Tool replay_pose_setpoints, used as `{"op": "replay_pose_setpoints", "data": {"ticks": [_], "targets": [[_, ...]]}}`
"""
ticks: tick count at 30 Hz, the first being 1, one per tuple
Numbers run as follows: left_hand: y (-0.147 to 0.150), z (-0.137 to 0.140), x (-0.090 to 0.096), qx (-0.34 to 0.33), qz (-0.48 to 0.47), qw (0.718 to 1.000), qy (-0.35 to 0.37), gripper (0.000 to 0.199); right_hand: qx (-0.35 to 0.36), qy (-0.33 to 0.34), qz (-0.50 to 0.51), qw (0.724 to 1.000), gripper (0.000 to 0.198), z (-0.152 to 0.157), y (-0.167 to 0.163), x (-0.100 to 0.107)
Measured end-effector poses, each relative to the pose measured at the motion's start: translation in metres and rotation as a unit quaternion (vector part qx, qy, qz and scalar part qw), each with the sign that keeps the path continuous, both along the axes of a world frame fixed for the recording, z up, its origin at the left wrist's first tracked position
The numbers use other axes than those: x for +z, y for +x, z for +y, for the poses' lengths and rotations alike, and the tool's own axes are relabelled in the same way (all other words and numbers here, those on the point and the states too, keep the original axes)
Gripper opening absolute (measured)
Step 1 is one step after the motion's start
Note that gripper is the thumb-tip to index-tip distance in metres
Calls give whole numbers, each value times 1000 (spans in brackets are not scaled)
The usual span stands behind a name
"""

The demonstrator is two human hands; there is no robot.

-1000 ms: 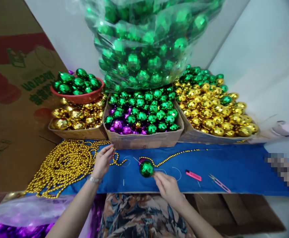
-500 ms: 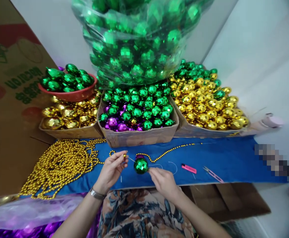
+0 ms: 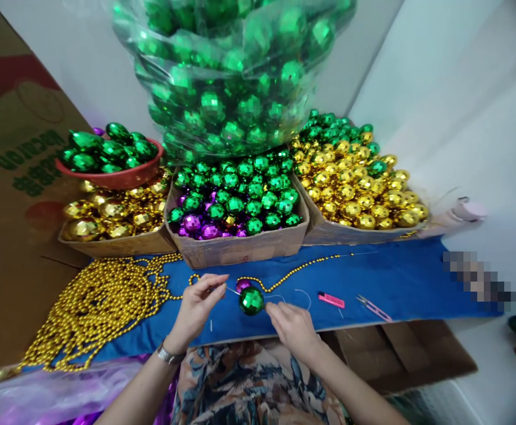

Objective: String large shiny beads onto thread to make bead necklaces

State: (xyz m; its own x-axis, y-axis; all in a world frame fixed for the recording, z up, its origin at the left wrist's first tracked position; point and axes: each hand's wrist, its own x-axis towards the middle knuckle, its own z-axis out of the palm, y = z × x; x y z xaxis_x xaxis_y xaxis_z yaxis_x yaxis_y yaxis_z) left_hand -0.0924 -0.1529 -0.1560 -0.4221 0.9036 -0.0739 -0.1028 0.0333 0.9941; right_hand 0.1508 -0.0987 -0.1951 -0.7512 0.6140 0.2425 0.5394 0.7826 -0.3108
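A shiny green faceted ball is held above the blue cloth between my two hands. My right hand is closed, its fingertips pinching the ball at its right edge. To the left of the ball, my left hand pinches a thin pale string that runs taut to the ball. Just behind the green ball sits a purple ball, partly hidden by it. From near there a strand of small gold beads curves right across the cloth, with thin thread at its end.
Coiled gold bead strands lie at left. Behind stand boxes of gold balls, green and purple balls, and more gold balls. A pink cutter and thread snips lie right. A bag of green balls looms behind.
The view has shifted slightly. A gold bead seen at my left fingertips before no longer shows there. My right hand stays at the green ball.
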Motion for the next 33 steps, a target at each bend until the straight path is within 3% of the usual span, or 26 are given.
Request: {"op": "replay_pose_setpoints", "data": {"ticks": [2,7,11,13,16,21,26,28,30,33], "targets": [[8,4,-8,-3,-17,1000,-20,22,-13,-23,18,999,26,-2,1,-14],[40,13,-45,-45,-96,991,-80,27,-34,-154,76,985,22,-6,5,-61],[52,19,-57,-65,10,996,-66,27,-75,-198,-1,977,30,3,17,-68],[51,24,-49,-77,84,993,-28,25,-104,-179,-40,978,40,11,20,-57],[48,32,-22,-85,117,989,26,22,-111,-151,26,982,41,21,12,-32],[46,45,23,-100,78,989,74,17,-29,-156,178,971,34,28,-15,-5],[33,63,49,-157,50,983,76,25,-21,-217,233,948,32,35,-14,5],[20,75,57,-136,77,984,85,33,-28,-242,229,943,33,37,-8,8],[5,86,66,-71,113,985,105,38,-49,-280,238,929,36,39,-5,13],[-6,93,72,-21,175,978,109,36,-73,-342,255,901,42,40,-4,26]]}}
